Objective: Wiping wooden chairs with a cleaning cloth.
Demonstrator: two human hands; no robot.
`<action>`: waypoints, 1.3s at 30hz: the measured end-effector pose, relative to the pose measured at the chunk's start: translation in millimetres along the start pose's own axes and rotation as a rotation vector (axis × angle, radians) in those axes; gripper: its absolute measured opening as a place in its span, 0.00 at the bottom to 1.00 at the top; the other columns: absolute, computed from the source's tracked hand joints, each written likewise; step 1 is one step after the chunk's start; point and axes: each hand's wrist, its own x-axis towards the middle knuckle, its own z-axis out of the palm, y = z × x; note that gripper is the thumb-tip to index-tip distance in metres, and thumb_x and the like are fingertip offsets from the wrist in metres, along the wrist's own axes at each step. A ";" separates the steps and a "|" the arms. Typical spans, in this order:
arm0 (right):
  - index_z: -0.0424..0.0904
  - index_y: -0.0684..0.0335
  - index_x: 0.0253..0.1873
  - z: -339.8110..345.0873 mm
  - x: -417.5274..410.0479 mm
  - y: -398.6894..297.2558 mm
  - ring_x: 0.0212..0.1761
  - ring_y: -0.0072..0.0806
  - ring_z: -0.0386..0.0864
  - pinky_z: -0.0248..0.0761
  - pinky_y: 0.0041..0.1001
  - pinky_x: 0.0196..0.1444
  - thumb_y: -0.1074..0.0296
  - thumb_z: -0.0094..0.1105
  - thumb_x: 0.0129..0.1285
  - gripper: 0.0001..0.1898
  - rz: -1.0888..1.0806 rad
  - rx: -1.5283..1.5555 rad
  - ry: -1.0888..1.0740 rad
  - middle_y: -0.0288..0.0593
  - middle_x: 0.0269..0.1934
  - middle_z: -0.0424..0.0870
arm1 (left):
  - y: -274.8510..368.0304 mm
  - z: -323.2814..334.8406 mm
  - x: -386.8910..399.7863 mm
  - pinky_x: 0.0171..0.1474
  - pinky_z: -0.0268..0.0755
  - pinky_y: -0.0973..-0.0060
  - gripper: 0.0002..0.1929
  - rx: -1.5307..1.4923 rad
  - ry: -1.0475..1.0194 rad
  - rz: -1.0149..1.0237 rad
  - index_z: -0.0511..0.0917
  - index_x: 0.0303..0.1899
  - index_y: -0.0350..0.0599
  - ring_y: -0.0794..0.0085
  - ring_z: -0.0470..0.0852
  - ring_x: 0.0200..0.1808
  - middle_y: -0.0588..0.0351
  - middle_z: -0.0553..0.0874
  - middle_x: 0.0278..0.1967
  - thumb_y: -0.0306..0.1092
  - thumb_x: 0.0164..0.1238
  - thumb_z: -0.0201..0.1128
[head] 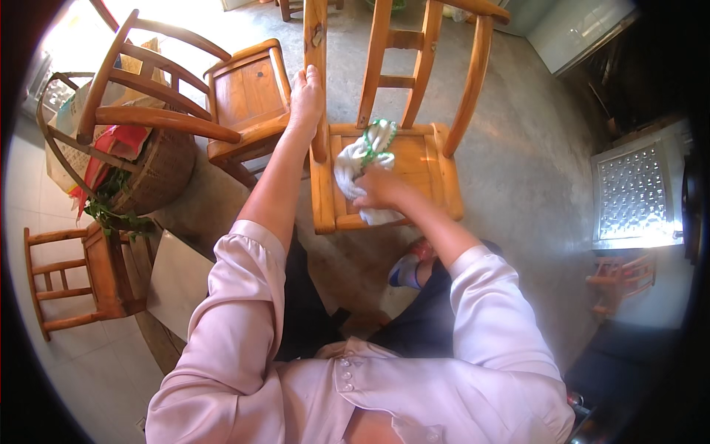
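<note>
A varnished wooden chair (432,161) stands before me, its seat towards me and its slatted back rising at the far side. My left hand (307,97) is closed around the chair's left back post (315,50). Over the seat, my right hand (383,191) grips a bunched white cloth with green trim (349,161). The cloth lies on the left and middle part of the seat, and one end hangs at the front edge. Some fingers of the right hand are hidden by the cloth and the hand itself.
Another wooden chair (249,89) stands close on the left, beside a woven basket (166,166) with leafy greens and bags. A further wooden chair (100,272) is at lower left, near a pale board (177,277). A small wooden chair (615,280) stands far right, below a shiny metal-framed panel (632,191).
</note>
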 end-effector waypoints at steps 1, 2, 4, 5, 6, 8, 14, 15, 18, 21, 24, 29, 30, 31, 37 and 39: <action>0.87 0.54 0.47 3.6 -7.2 -2.4 0.57 0.52 0.77 0.72 0.48 0.57 0.48 0.70 0.51 0.21 0.002 0.000 0.000 0.54 0.50 0.82 | 0.5 -0.2 -1.1 0.66 0.64 0.59 0.28 0.004 -0.011 -0.018 0.69 0.64 0.38 0.46 0.73 0.65 0.37 0.76 0.62 0.55 0.80 0.43; 0.88 0.54 0.45 6.5 -14.4 -4.8 0.57 0.52 0.77 0.73 0.48 0.56 0.48 0.70 0.51 0.20 -0.035 0.009 0.002 0.54 0.50 0.82 | 1.7 -0.3 -1.2 0.66 0.64 0.59 0.28 0.007 -0.021 -0.036 0.70 0.64 0.38 0.46 0.73 0.65 0.37 0.77 0.62 0.55 0.80 0.43; 0.87 0.62 0.41 -0.7 -23.2 -12.9 0.53 0.52 0.78 0.73 0.44 0.54 0.51 0.70 0.51 0.20 -0.096 0.056 -0.050 0.60 0.50 0.79 | -5.6 -3.8 9.6 0.66 0.64 0.59 0.28 0.017 -0.013 -0.018 0.70 0.63 0.38 0.46 0.73 0.65 0.37 0.77 0.62 0.55 0.80 0.43; 0.87 0.62 0.41 -5.4 -26.3 -17.6 0.53 0.52 0.78 0.73 0.44 0.54 0.51 0.70 0.51 0.20 -0.099 0.054 -0.047 0.60 0.50 0.79 | -11.5 -4.2 15.2 0.65 0.64 0.59 0.28 0.026 -0.007 -0.002 0.70 0.63 0.38 0.46 0.73 0.65 0.37 0.77 0.61 0.54 0.80 0.44; 0.87 0.62 0.40 -10.7 -29.7 -20.5 0.52 0.52 0.79 0.74 0.44 0.53 0.52 0.70 0.51 0.19 -0.103 0.057 -0.073 0.60 0.49 0.79 | -13.8 -1.5 16.5 0.65 0.64 0.59 0.28 0.023 -0.006 0.007 0.70 0.63 0.38 0.46 0.73 0.65 0.37 0.77 0.61 0.54 0.80 0.44; 0.86 0.63 0.39 0.7 -24.0 -12.9 0.49 0.48 0.81 0.74 0.42 0.50 0.56 0.70 0.50 0.16 -0.085 0.097 -0.126 0.57 0.44 0.82 | -16.0 -0.6 18.2 0.64 0.66 0.59 0.27 0.071 0.048 0.087 0.70 0.62 0.37 0.44 0.75 0.63 0.36 0.79 0.58 0.54 0.80 0.44; 0.86 0.63 0.47 -19.9 -33.3 -16.6 0.41 0.40 0.83 0.75 0.35 0.48 0.58 0.73 0.52 0.20 -0.067 0.508 -0.420 0.50 0.40 0.88 | 2.1 -1.9 -7.6 0.59 0.70 0.60 0.25 0.013 0.049 0.098 0.73 0.55 0.35 0.44 0.80 0.56 0.35 0.83 0.50 0.51 0.80 0.45; 0.86 0.65 0.47 -35.9 -37.9 -18.7 0.40 0.38 0.83 0.75 0.34 0.47 0.59 0.72 0.53 0.20 -0.019 0.534 -0.398 0.49 0.39 0.88 | 2.2 -1.3 -8.5 0.58 0.70 0.60 0.24 0.030 0.089 0.137 0.73 0.53 0.34 0.45 0.80 0.55 0.34 0.83 0.50 0.51 0.80 0.46; 0.85 0.68 0.44 -71.6 -57.5 -1.4 0.39 0.29 0.83 0.74 0.29 0.45 0.61 0.71 0.56 0.17 0.105 1.032 -0.066 0.45 0.36 0.88 | -5.7 4.0 -3.6 0.54 0.70 0.55 0.22 -0.002 0.095 0.189 0.73 0.50 0.37 0.38 0.79 0.52 0.31 0.82 0.45 0.51 0.80 0.47; 0.81 0.68 0.48 -118.4 -70.0 8.6 0.42 0.24 0.80 0.73 0.26 0.48 0.66 0.64 0.60 0.15 0.038 0.993 0.364 0.40 0.40 0.85 | -17.9 3.7 4.2 0.53 0.69 0.51 0.22 0.048 0.158 0.207 0.72 0.50 0.39 0.33 0.77 0.51 0.29 0.81 0.44 0.52 0.79 0.46; 0.79 0.69 0.49 -142.9 -80.8 11.4 0.44 0.24 0.80 0.73 0.26 0.48 0.65 0.63 0.58 0.17 0.026 1.065 0.614 0.42 0.42 0.84 | -8.5 3.5 -4.1 0.56 0.67 0.51 0.23 0.086 0.138 0.174 0.72 0.53 0.39 0.34 0.76 0.55 0.29 0.80 0.48 0.52 0.80 0.44; 0.79 0.69 0.53 -105.8 -64.6 45.9 0.48 0.43 0.82 0.75 0.35 0.54 0.59 0.63 0.56 0.23 0.142 0.215 0.748 0.50 0.49 0.83 | 11.6 -3.2 -14.9 0.58 0.66 0.53 0.24 0.079 0.080 0.145 0.71 0.54 0.37 0.35 0.75 0.57 0.30 0.80 0.51 0.52 0.80 0.43; 0.75 0.64 0.61 -99.6 -53.1 52.2 0.57 0.53 0.78 0.74 0.39 0.59 0.52 0.64 0.57 0.30 0.258 0.140 0.277 0.53 0.59 0.78 | 11.7 -6.4 -16.3 0.58 0.66 0.53 0.24 0.076 0.076 0.135 0.71 0.54 0.37 0.35 0.75 0.56 0.30 0.80 0.51 0.52 0.80 0.43; 0.69 0.57 0.69 -69.4 -44.0 63.0 0.66 0.54 0.71 0.67 0.48 0.66 0.45 0.66 0.56 0.38 0.271 -0.006 0.165 0.50 0.67 0.71 | 13.9 -3.0 -18.2 0.58 0.66 0.53 0.24 0.061 0.060 0.128 0.71 0.54 0.37 0.36 0.75 0.56 0.30 0.80 0.51 0.52 0.80 0.43; 0.68 0.51 0.71 17.9 -22.8 35.6 0.71 0.54 0.62 0.51 0.67 0.67 0.39 0.70 0.52 0.43 0.415 -0.344 0.482 0.49 0.71 0.65 | -0.9 -1.1 -10.5 0.57 0.68 0.55 0.23 0.066 0.084 0.132 0.71 0.54 0.36 0.37 0.77 0.54 0.32 0.81 0.49 0.51 0.81 0.44; 0.70 0.50 0.70 8.9 -21.5 40.7 0.67 0.51 0.66 0.57 0.62 0.64 0.44 0.73 0.50 0.41 0.341 -0.299 0.508 0.51 0.70 0.65 | -0.6 1.1 -10.8 0.57 0.69 0.56 0.24 -0.020 0.104 0.180 0.71 0.54 0.34 0.40 0.79 0.54 0.32 0.82 0.49 0.50 0.80 0.46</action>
